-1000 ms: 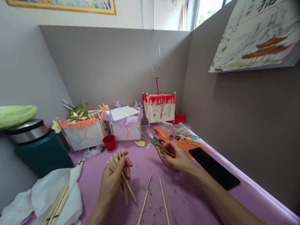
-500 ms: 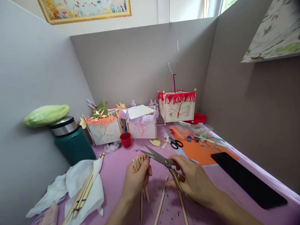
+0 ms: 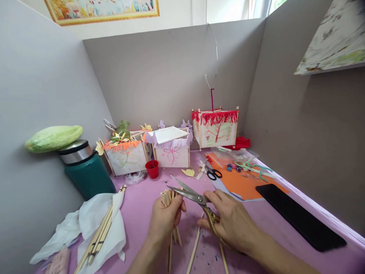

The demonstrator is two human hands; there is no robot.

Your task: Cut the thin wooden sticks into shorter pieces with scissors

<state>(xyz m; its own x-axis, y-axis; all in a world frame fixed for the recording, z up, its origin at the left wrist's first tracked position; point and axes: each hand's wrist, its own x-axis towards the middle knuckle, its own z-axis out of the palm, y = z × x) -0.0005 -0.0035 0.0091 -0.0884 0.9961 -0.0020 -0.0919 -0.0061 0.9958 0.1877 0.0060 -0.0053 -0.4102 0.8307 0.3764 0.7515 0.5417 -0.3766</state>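
A bundle of thin wooden sticks (image 3: 167, 197) is gripped in my left hand (image 3: 167, 215), the ends showing above and below the fist. My right hand (image 3: 230, 215) holds a pair of gold-handled scissors (image 3: 199, 198), whose parted blades point left and reach over the top of the bundle by my left thumb. Whether the blades touch a stick, I cannot tell. Two loose sticks (image 3: 193, 254) lie on the purple table below, one passing under my right hand.
Paper-sided lanterns (image 3: 216, 130) with fringes stand along the back. At left are a green bottle (image 3: 86, 172), a pale gourd (image 3: 53, 138) and longer sticks (image 3: 103, 227) on white cloth. Black scissors (image 3: 214, 174), orange paper (image 3: 244, 186) and a black slab (image 3: 299, 217) lie to the right.
The scissors have shifted slightly left and down, with the blades closer together. My right thumb has moved a little left. My left hand stays nearly in place around the sticks.
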